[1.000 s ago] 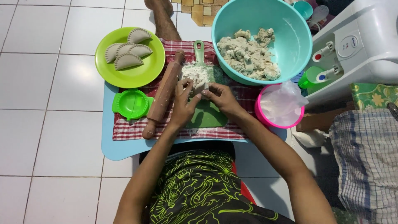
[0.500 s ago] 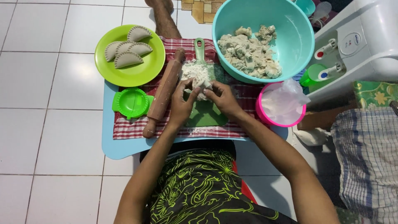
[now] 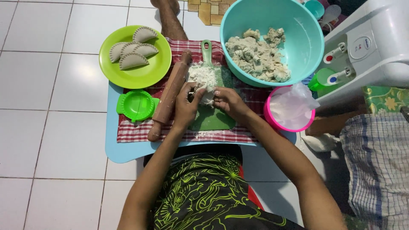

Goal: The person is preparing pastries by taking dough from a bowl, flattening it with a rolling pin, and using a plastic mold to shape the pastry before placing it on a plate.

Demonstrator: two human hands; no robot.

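My left hand (image 3: 186,106) and my right hand (image 3: 228,101) meet over a green cutting board (image 3: 213,117) dusted with white flour. Both hold a small lump of pale dough (image 3: 207,94) between the fingertips, just below the flour pile (image 3: 201,74). A wooden rolling pin (image 3: 168,96) lies slanted right beside my left hand. A teal bowl (image 3: 304,32) of rough dough chunks stands at the upper right of the board. A lime plate (image 3: 136,74) with several folded, crimped dumplings sits at the upper left.
A green round dumpling press (image 3: 136,105) lies left of the rolling pin on a red checked cloth (image 3: 132,130) over a light blue low table (image 3: 123,155). A pink bowl (image 3: 289,123) with a plastic bag stands right. A white water dispenser (image 3: 375,47) and white floor tiles surround.
Both hands have stayed together over the board, shifting slightly while working the dough lump between the fingers. Nothing else has moved.
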